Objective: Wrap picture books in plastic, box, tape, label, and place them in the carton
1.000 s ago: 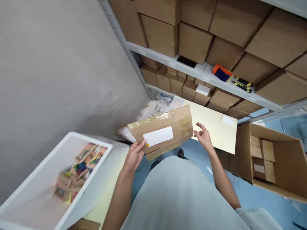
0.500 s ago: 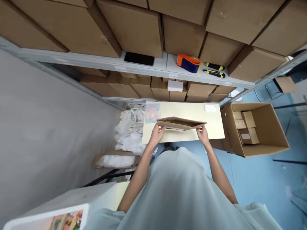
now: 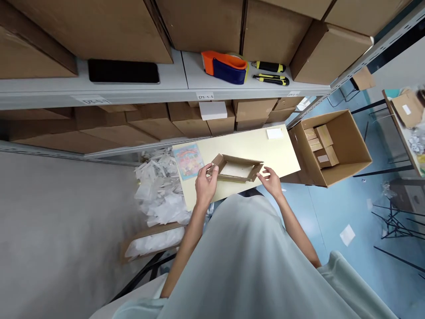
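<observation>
A small cardboard box (image 3: 232,178) is spread into a rectangle above the cream tabletop, its open side facing up. My left hand (image 3: 206,186) grips its left end, thumb on the near side. At the opposite end, my right hand (image 3: 271,182) pinches the near right corner between thumb and fingers. Short flaps stand at both ends of the box. Beyond my left hand, a colourful printed sheet (image 3: 188,160) lies flat on the table (image 3: 229,148). A small white card or box (image 3: 275,133) rests near the table's far right corner.
A large open carton (image 3: 358,146) holding several small boxes stands right of the table. White plastic packaging (image 3: 162,190) is heaped at the left. On the shelf (image 3: 133,91) ahead are a phone (image 3: 123,71), an orange-blue tape dispenser (image 3: 226,68) and two utility knives (image 3: 270,73).
The box has gone from nearly flat to spread open, its inside now showing. Both hands have shifted closer together. The camera view has moved nearer the shelf and turned rightward.
</observation>
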`<state>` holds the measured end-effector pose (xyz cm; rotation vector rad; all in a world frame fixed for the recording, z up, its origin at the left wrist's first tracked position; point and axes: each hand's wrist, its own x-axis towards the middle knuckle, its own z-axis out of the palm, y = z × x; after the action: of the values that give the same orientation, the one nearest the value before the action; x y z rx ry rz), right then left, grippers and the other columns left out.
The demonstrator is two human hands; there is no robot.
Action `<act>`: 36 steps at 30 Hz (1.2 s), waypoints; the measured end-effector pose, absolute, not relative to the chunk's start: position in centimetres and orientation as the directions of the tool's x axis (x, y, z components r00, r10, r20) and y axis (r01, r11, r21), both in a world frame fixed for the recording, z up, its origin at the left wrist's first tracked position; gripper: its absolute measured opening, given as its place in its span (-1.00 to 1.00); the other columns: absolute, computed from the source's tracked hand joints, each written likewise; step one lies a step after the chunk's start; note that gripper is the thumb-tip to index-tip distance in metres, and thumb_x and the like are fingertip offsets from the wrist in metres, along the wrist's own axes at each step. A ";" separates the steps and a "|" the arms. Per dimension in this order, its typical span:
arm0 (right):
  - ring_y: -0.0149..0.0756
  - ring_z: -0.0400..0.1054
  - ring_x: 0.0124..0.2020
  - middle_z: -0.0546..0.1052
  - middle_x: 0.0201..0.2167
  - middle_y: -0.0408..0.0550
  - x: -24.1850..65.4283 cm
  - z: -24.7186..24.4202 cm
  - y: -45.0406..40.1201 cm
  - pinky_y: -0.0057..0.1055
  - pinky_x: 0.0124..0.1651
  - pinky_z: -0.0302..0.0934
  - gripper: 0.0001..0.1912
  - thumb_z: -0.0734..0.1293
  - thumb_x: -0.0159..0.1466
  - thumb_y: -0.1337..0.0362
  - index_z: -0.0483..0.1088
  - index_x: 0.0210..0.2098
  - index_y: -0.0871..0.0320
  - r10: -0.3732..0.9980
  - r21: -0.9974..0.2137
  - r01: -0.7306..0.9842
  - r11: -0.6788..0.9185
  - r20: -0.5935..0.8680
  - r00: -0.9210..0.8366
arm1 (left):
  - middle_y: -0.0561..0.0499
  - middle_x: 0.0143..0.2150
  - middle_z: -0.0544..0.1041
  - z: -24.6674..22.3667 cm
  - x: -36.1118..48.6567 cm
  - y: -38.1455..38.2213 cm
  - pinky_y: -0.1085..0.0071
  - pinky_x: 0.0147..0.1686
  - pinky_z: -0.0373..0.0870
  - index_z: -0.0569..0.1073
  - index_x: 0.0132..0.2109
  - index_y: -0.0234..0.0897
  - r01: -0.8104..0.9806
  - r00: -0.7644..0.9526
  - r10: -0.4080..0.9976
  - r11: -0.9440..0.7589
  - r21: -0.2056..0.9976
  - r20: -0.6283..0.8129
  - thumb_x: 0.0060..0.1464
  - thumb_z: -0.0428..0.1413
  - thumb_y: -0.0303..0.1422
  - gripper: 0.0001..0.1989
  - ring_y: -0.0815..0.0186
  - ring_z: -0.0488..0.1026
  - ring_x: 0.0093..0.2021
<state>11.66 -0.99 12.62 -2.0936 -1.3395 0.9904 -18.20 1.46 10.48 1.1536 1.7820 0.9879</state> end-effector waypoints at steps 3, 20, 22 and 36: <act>-0.17 0.65 -0.24 0.75 -0.11 -0.01 11.5 13.8 0.0 -0.24 0.00 0.51 -0.62 0.40 0.36 0.11 0.58 0.11 0.10 0.913 -0.617 0.677 -0.401 -0.334 0.235 | -0.15 -0.01 0.73 11.8 -17.6 2.8 0.14 0.09 0.59 0.59 0.09 -0.20 0.501 -0.349 0.920 0.342 0.795 -0.176 0.29 0.24 -0.13 -0.67 0.05 0.69 0.00; -0.03 0.53 -0.08 0.54 0.06 0.20 14.0 13.0 9.2 -0.19 -0.03 0.50 -0.54 0.17 0.55 0.26 0.50 0.32 0.16 0.928 -0.465 0.876 0.128 -0.256 -0.271 | -0.18 0.01 0.64 11.6 -9.3 2.1 0.24 -0.04 0.54 0.66 0.15 -0.21 0.707 -0.298 0.952 0.270 0.653 -0.070 0.50 0.06 -0.21 -0.66 0.08 0.63 -0.08; 0.08 0.51 0.06 0.51 0.12 0.25 14.5 11.9 9.3 -0.05 0.08 0.54 -0.52 0.16 0.56 0.24 0.48 0.35 0.16 0.900 -0.526 0.832 0.178 -0.255 -0.354 | -0.18 0.04 0.62 11.5 -8.3 2.2 0.22 0.01 0.56 0.66 0.19 -0.20 0.692 -0.288 0.953 0.278 0.666 -0.098 0.48 0.08 -0.20 -0.65 0.05 0.63 -0.04; 0.21 -0.01 0.68 0.10 0.59 0.39 17.4 8.5 8.8 0.25 0.61 0.19 -0.27 0.22 0.59 0.15 0.01 0.66 0.20 0.899 -0.633 0.748 0.200 -0.184 -0.396 | -0.17 0.10 0.64 10.3 -4.9 2.5 0.13 0.12 0.57 0.55 0.36 -0.20 0.597 -0.308 0.925 0.369 0.712 -0.222 0.37 0.24 -0.27 -0.54 0.05 0.62 -0.06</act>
<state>17.45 8.83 8.50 -1.5767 -2.2469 0.9778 -4.87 2.51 10.27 1.3105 2.0176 0.6878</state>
